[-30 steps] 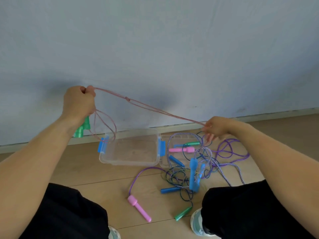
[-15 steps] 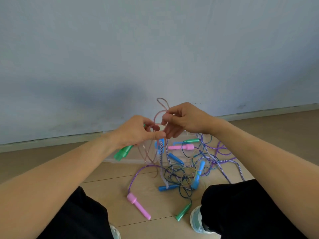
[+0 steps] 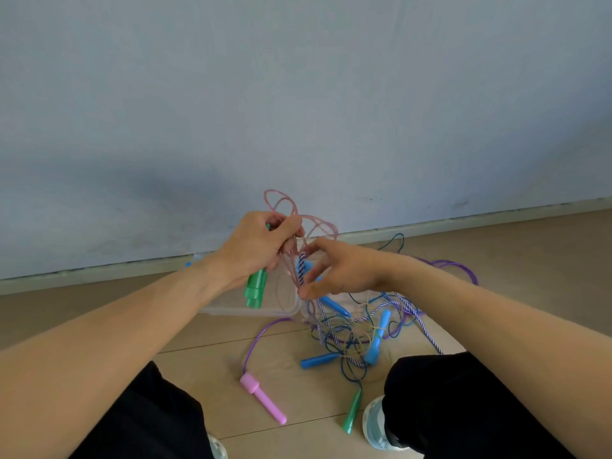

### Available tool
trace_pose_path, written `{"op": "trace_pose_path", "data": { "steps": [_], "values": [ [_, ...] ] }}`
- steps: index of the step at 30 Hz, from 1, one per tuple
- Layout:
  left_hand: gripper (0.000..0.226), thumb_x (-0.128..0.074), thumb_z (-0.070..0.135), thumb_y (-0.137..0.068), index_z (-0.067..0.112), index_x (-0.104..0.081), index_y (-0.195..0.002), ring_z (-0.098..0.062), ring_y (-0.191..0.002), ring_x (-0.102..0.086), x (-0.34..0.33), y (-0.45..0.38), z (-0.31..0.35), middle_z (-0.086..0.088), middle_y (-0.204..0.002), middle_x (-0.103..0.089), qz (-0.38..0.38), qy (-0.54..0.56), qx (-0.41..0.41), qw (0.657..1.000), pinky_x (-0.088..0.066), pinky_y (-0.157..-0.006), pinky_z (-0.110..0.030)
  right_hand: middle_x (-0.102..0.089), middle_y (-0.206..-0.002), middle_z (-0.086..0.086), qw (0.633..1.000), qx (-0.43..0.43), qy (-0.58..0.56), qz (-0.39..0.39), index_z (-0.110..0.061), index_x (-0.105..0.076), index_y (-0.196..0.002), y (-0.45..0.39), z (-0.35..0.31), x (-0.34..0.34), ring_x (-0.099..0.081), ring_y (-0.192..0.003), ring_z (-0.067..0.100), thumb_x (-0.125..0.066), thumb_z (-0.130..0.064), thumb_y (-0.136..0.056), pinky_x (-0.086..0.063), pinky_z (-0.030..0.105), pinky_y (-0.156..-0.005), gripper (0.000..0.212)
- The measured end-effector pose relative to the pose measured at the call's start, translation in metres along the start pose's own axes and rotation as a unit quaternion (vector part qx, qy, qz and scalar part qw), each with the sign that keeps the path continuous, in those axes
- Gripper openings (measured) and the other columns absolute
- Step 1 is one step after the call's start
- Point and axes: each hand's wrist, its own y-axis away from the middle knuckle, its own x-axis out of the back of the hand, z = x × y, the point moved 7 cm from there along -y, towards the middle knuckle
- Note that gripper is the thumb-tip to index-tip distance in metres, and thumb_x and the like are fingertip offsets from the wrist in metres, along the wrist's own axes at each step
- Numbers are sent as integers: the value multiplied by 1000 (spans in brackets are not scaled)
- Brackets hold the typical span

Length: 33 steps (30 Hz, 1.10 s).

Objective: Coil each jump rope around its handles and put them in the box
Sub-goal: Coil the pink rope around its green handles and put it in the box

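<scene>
My left hand (image 3: 255,248) was clenched around two ribbed green plastic handles (image 3: 255,289) and several loops of thin, translucent pink rope (image 3: 291,207), held up above the box (image 3: 251,309). My right hand (image 3: 344,271) was released, its fingers (image 3: 316,251) spread and lightly bent just beside the hanging pink strands; whether they touched the rope I cannot tell.

The box was a clear plastic tub with rounded corners, largely hidden behind my forearm, standing on the pale wood-plank floor (image 3: 513,256) by the wall.

Loose on the floor lay a tangle of cords (smooth purple, dark blue, and a braided blue-and-white one). Handles counted there: three blue (image 3: 319,360), one pink with a flanged collar (image 3: 263,399), and one tapered green handle (image 3: 352,410). Others may have been hidden behind my hands.
</scene>
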Motion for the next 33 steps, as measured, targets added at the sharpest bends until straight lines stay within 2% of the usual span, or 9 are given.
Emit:
{"op": "trace_pose_path", "data": {
  "steps": [4,6,10,14,17,23,25,30,33],
  "values": [
    [30,-59,25,-98,2,-66,-80,-11,-31,-33,10,-2,-6,-5,-52,-53,46,56,29,997,-27,-33,-20,-77,-89,8,999,19,16,46,-10,-56,-117,-11,3,0,-74,-84,16,-68,-24,-90,-53,30,-85,32],
    [32,-59,24,-98,3,-67,-75,-10,-31,-39,20,-4,-6,-3,-49,-58,79,-7,3,997,-31,-34,-19,-74,-85,13,997,27,33,65,-5,-68,-99,-11,0,3,-74,-79,21,-61,-22,-93,-59,33,-82,19],
    [38,-58,28,-96,3,-64,-68,-1,-44,-58,38,-6,-9,-2,-53,-67,150,-279,-67,946,-41,-46,-13,-64,-74,11,985,90,53,136,-5,-68,-80,4,-27,22,-57,-63,18,-48,-18,-95,-48,30,-68,28],
    [35,-59,23,-95,5,-63,-65,2,-43,-58,53,-17,-21,-3,-54,-68,152,-330,-32,931,-37,-44,-12,-36,-56,0,971,177,-125,102,-8,-55,-66,23,-49,39,-36,-47,16,-41,-5,-95,-48,31,-58,32],
    [36,-59,24,-93,2,-63,-64,-1,-43,-57,48,-19,-13,-1,-51,-67,135,-351,-40,926,-38,-47,-13,-25,-56,0,952,197,-182,150,-14,-51,-58,25,-45,55,-22,-50,17,-47,-16,-100,-31,28,-49,42],
    [31,-66,30,-93,2,-69,-81,-18,-40,-47,15,-8,-15,-5,-68,-75,24,-161,-8,987,-39,-40,-21,-53,-47,-17,957,195,57,207,-23,-71,-76,19,-43,48,-42,-44,3,-61,-35,-95,-37,17,-49,25],
    [30,-68,29,-91,0,-69,-84,-16,-38,-45,12,-7,-18,-9,-67,-74,7,-137,19,990,-36,-39,-20,-59,-52,-22,959,201,57,192,-31,-67,-74,19,-45,39,-47,-44,1,-59,-32,-97,-40,14,-50,24],
    [24,-71,21,-89,-3,-70,-88,-12,-36,-44,17,-5,-32,-11,-66,-72,-5,-110,110,988,-33,-37,-19,-61,-52,-23,957,229,-17,180,-19,-69,-86,27,-53,39,-48,-48,6,-54,-18,-100,-42,17,-54,21],
    [20,-68,19,-91,0,-70,-88,-13,-36,-43,21,-6,-30,-12,-66,-71,17,-91,110,990,-32,-35,-18,-71,-76,-13,956,236,-71,159,-13,-73,-97,27,-51,40,-55,-64,11,-53,-20,-101,-49,27,-60,21]
  ]
}}
